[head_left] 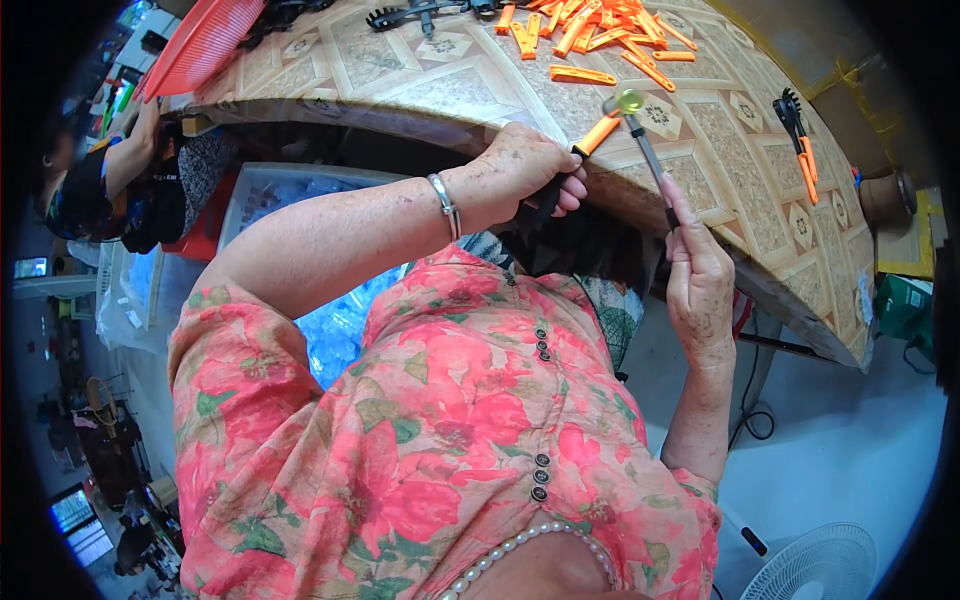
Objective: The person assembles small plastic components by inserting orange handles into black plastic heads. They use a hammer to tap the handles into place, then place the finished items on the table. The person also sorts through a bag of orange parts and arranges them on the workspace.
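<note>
My left hand (pixel 530 172) is closed around a black part with an orange handle piece (pixel 598 135) that sticks out toward the right at the table's front edge. Most of the black part is hidden by my fingers or hangs below them. In my right hand (pixel 697 268) is a small mallet (pixel 648 150) with a thin metal shaft and a clear yellow head. The mallet's head is right by the orange piece's outer end; whether they touch I cannot tell.
A heap of orange handle pieces (pixel 600 25) lies at the far side of the patterned table (pixel 450 75). A black and orange tool (pixel 797 140) rests at the right, black tools (pixel 425 15) at the far left. Beside them is a red basket (pixel 205 45). A person sits at left; a fan (pixel 820 565) stands lower right.
</note>
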{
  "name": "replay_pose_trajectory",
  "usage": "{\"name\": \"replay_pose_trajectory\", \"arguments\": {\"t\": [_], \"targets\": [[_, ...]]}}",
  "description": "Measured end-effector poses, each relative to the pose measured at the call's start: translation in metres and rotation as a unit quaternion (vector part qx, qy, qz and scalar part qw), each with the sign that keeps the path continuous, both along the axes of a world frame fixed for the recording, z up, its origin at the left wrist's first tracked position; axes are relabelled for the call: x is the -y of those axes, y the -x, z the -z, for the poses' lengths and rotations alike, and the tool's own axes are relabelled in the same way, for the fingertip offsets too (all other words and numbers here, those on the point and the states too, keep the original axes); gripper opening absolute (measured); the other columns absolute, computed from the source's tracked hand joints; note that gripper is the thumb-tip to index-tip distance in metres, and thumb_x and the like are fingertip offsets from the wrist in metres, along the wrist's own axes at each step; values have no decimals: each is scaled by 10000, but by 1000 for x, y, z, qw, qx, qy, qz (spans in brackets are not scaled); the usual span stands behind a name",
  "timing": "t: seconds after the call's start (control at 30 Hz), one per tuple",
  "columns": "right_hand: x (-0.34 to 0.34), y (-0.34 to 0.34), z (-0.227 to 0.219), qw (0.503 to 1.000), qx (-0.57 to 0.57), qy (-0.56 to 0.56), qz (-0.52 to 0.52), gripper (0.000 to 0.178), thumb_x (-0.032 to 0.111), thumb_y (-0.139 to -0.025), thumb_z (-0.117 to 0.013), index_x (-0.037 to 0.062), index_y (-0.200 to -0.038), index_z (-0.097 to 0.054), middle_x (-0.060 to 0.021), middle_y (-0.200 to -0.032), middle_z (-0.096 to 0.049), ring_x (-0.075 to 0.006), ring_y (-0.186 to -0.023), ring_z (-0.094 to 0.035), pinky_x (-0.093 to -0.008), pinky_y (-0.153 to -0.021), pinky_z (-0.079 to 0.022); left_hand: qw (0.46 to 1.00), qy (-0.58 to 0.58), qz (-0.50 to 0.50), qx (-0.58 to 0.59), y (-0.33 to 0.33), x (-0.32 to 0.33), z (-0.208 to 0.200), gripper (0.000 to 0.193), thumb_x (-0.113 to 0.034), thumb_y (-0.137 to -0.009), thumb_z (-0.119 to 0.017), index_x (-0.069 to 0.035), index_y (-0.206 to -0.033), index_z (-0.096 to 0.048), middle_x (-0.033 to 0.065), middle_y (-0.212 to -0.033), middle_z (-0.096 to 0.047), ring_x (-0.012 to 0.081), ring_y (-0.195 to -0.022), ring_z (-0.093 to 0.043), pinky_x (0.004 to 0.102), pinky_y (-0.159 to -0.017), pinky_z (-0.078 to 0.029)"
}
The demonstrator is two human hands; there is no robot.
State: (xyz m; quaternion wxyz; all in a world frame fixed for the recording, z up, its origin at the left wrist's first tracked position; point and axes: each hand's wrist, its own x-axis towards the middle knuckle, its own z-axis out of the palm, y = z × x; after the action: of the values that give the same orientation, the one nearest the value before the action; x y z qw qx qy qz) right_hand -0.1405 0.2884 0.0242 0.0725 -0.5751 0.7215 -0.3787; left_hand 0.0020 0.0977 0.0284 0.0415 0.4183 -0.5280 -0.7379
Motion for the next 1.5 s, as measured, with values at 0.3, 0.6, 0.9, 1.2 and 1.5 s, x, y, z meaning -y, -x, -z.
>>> {"name": "replay_pose_trajectory", "arguments": {"t": [0.3,0.6,0.9,1.2,1.5], "targets": [[3,5,7,999,12,-8,43,450,37,-973,-460,186,-1394,-518,-232,-1121,-646,-390,-1011,-642,-435,-813,-514,1000,-2,9,0,1,1,0,206,-166,-957,-537,11,-969,-642,74,-790,-666,147,-685,-657,287,-638,-567],[15,55,7,957,-212,-77,182,500,116,-920,-569,306,-1381,-522,-131,-971,-668,-337,-849,-666,-422,-730,-543,990,-117,0,-80,-7,9,8,213,-170,-956,-546,20,-982,-636,57,-784,-644,132,-687,-633,281,-619,-559],[30,51,-18,943,-314,37,105,584,149,-812,-711,237,-1363,-538,-52,-1220,-595,-228,-1186,-531,-413,-1016,-416,955,-215,140,-149,2,14,3,246,-197,-974,-532,29,-984,-628,28,-727,-606,100,-620,-597,240,-556,-540],[32,36,-9,956,-269,61,-97,273,166,-772,-731,140,-1042,-696,-14,-954,-655,-224,-981,-608,-429,-1004,-420,927,-263,245,-105,14,13,7,287,-220,-973,-549,51,-949,-641,54,-691,-629,105,-511,-599,229,-481,-534],[34,35,-24,969,-167,96,-154,214,102,-761,-738,74,-966,-681,-64,-839,-635,-266,-822,-599,-375,-755,-487,912,-203,337,-112,12,25,-8,350,-265,-980,-558,60,-935,-679,102,-732,-689,139,-542,-648,243,-505,-544]]}}
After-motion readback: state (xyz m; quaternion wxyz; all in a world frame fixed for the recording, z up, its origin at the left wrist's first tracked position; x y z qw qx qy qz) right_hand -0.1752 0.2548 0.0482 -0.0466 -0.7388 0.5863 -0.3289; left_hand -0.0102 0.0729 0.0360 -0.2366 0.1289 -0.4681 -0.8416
